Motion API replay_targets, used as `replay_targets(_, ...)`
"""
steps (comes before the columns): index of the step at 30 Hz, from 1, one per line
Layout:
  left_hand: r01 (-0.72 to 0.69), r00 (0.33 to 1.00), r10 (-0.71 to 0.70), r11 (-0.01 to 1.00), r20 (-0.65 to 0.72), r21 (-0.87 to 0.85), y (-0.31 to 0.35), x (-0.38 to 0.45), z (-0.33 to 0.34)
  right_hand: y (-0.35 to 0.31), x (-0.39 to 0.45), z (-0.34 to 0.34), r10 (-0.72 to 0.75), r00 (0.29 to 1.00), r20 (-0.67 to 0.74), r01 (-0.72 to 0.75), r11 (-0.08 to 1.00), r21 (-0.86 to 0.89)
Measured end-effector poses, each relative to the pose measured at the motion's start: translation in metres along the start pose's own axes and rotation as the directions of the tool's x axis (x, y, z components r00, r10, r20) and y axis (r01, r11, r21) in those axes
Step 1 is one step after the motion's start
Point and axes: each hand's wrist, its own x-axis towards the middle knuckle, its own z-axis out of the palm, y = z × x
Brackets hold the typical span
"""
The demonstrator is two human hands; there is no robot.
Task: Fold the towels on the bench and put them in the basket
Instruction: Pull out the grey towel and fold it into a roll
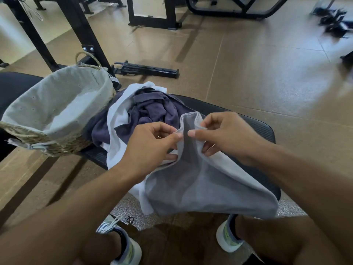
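Brown gym flooring (257, 77) fills the scene, and nearest the viewer, at six o'clock, a pair of pale trainers (228, 240) stands on it below the padded black bench (261, 129).

Over the bench's near edge hangs the grey towel (200, 190), its free end drooping toward the feet. Its upper hem is bunched at the centre of the view, where both hands meet. The left hand (150, 148) pinches the hem between thumb and forefinger from the nine o'clock side; the right hand (227, 136) pinches the same edge from three o'clock, fingers curled round the fold. The two grips lie almost touching, so the hem between them is gathered, not stretched.

That seems to be the relation the next move turns on: the towel's length runs from the hands down toward six o'clock, and the hem runs left to right, so the hands would probably need to slide apart along it to find the corners before any fold.

Beyond the hands, at twelve o'clock, a heap of unfolded towels (149, 109), dark purple and white, lies on the bench. At ten o'clock, just beside the heap, sits the lined woven basket (24, 131), nearer the left hand; no towels are visible in it. Black equipment frames (152, 18) stand farthest off.
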Motion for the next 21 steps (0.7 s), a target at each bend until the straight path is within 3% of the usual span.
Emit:
replay_targets(4, -0.007, 1.000, 0.007, 0.998, 0.000, -0.061, -0.002, -0.003, 0.001, 0.002, -0.010, 0.009, -0.007, 0.998, 0.070, 0.008, 1.000, -0.017)
replay_targets(12, 0.021, 0.999, -0.018, 0.994, 0.032, -0.111, -0.001, -0.008, 0.003, 0.003, -0.011, 0.012, -0.073, 0.997, -0.020, 0.073, 0.997, -0.021)
replay_targets(21, 0.036, 0.997, -0.031, 0.997, 0.070, -0.072, 0.001, -0.012, 0.002, 0.005, -0.010, 0.013, -0.076, 0.997, -0.022, 0.076, 0.997, -0.004)
